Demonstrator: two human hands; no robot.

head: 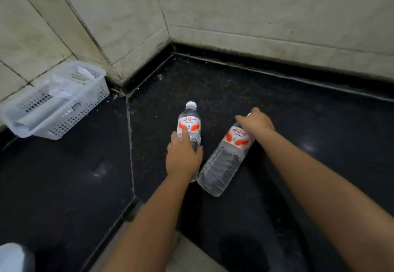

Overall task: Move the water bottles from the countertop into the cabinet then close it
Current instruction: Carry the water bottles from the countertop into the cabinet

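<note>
I'm wrapping my left hand [183, 158] around the left bottle [189, 123] and my right hand [257, 123] around the tilted bottle [226, 161] mid-countertop [64, 175]; gripped near its cap, it's risking slipping.

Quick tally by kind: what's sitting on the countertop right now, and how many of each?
Water bottles: 2, the left bottle under the left hand and the right bottle under the right hand.
White plastic basket: 1, holding papers.
Total: 3 things on the black countertop.

The black countertop [298, 122] carries two water bottles [189, 122] and a white basket [70, 112].
</note>
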